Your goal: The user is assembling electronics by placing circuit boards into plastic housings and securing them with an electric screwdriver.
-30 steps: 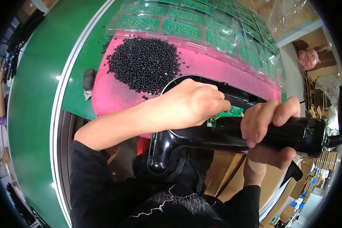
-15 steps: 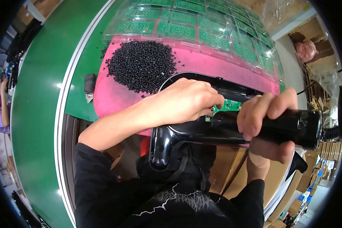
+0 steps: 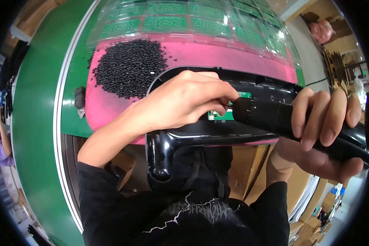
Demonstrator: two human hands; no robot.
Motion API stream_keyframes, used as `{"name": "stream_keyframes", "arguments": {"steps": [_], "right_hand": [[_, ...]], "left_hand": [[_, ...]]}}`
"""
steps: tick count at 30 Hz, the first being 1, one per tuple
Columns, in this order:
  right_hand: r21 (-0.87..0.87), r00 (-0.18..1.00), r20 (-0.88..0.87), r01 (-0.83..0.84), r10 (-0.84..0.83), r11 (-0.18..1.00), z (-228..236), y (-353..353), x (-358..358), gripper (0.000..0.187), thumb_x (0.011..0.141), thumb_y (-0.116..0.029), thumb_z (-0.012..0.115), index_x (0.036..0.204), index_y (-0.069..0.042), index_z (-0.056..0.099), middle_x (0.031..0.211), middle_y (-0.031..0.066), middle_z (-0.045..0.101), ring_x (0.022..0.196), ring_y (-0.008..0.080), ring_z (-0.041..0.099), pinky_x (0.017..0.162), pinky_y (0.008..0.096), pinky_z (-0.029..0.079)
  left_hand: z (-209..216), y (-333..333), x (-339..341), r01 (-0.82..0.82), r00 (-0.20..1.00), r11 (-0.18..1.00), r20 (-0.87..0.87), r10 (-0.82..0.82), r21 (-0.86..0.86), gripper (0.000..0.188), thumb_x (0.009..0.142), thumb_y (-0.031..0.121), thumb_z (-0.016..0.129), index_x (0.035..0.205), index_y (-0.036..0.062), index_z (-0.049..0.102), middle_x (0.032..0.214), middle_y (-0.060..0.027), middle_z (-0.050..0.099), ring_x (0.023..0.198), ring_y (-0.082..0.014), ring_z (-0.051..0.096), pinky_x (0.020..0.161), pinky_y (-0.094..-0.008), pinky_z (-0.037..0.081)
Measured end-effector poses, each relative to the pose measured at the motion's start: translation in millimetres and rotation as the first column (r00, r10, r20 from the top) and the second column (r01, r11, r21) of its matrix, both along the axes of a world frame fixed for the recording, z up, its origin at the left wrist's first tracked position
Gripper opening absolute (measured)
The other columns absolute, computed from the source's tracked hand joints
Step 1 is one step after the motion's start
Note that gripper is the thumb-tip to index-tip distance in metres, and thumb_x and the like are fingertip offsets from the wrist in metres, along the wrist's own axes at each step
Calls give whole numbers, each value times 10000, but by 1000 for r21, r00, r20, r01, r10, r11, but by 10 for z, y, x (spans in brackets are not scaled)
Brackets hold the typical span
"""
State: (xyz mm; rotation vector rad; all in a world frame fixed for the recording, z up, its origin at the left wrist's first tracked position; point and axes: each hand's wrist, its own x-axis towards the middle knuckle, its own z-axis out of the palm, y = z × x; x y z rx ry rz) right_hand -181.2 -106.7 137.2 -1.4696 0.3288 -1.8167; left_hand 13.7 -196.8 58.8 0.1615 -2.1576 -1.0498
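Black plastic housing (image 3: 201, 137) lies on the pink mat (image 3: 106, 110) at the near edge of the bench (image 3: 37, 123), its rounded foot hanging over the edge toward the person. Inside its open shell sits a small green circuit board (image 3: 223, 115). The left hand (image 3: 184, 102) rests on the housing, fingers (image 3: 221, 92) pinched narrow at the board's edge; whether they grip a screw or only steady the board is hidden. The right hand (image 3: 320, 127) wraps its fingers tight around a black power screwdriver (image 3: 283, 121), whose nose points at the board, just beside the left fingertips. This looks like the fastening step, the driver being lined up on the board. The next move seems to call for the tip seated squarely in the fastener and the housing held firm so nothing slips. A heap of small black screws (image 3: 129, 71) lies on the mat behind, with clear trays of green boards (image 3: 172, 22) beyond.
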Motion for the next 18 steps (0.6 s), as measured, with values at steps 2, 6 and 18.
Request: {"name": "stream_keyframes", "arguments": {"steps": [2,6,18], "right_hand": [[12,999,34,8,-8,1000,-15,-2,3,506,793,-439,736,1044,-79,485,788,-5,556,534,67,539,526,210,453],[43,998,51,32,-34,999,-38,85,-98,513,794,-446,735,1051,-77,486,796,-3,556,538,69,535,529,213,448],[148,997,-56,57,-49,987,-51,210,-356,559,813,-483,714,1100,-66,476,849,18,556,566,81,514,556,235,428]], "left_hand": [[38,9,1,-7,1000,1000,19,7,2,287,748,-84,728,1024,-39,661,848,-142,678,753,-282,665,648,-357,538],[25,0,-3,-7,999,1000,32,7,-20,303,720,-96,733,1011,-45,666,849,-144,679,755,-279,662,645,-349,534],[90,61,-33,-37,996,999,76,38,-13,408,704,56,827,1079,-11,681,977,-105,718,864,-235,685,735,-328,555]]}}
